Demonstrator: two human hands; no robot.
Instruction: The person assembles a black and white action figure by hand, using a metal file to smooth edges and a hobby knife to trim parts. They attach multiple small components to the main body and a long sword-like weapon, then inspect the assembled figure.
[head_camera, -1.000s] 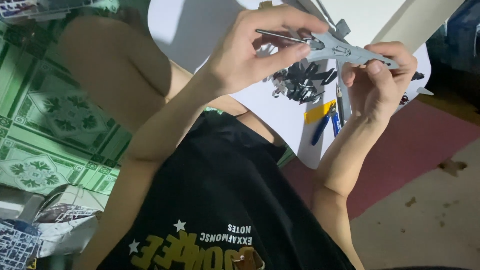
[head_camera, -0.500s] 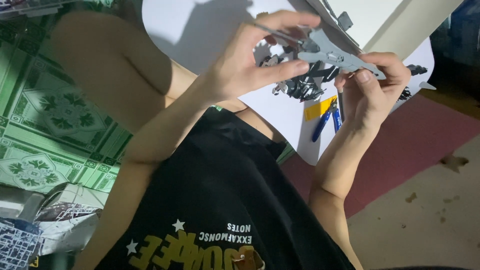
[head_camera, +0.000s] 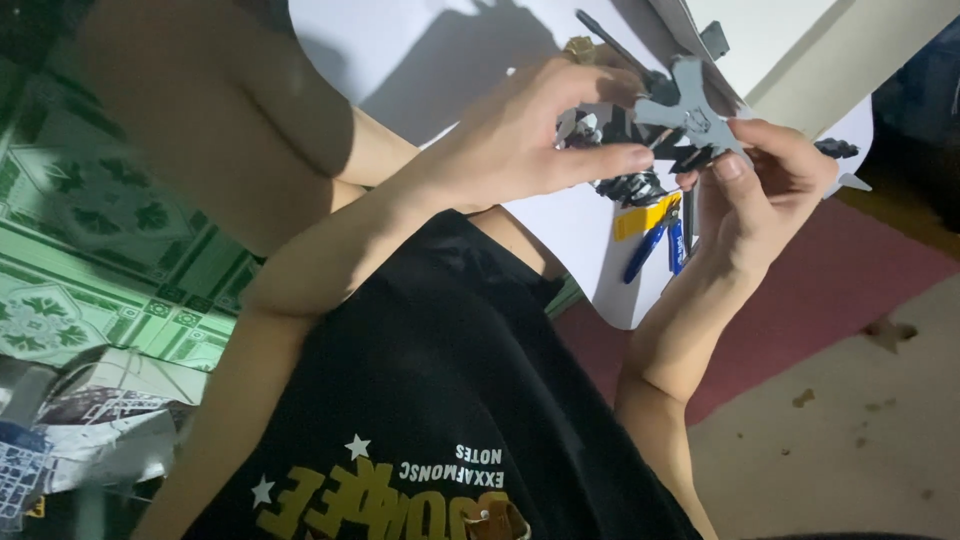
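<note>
Contact is being made on the grey cross-shaped model piece (head_camera: 690, 112) from both sides, and it is being held up in the air above the white sheet (head_camera: 450, 60), near the top of the view. The piece is being pinched at its lower right arm by the right hand (head_camera: 765, 195), with the thumb pressed against the fingertips (head_camera: 728, 167) and the remaining fingers curled in behind. The left hand (head_camera: 530, 140) is being held just beside the piece on its left, with its thumb stretched out straight beneath and its forefinger arched over the top; whether anything small is being nipped between those two fingers cannot be told. A thin dark rod (head_camera: 612, 45) is being carried along with the piece, and its long axis is being kept slanted from upper left down to lower right, so that it meets the piece at its middle. The piece is thus lying to the right of the left fingers and above the right ones, the right hand being the nearer since it is gripping. Below the hands, a heap of dark parts (head_camera: 630, 187), a yellow tab (head_camera: 645, 216) and blue-handled nippers (head_camera: 648, 250) are being left on the sheet.
</note>
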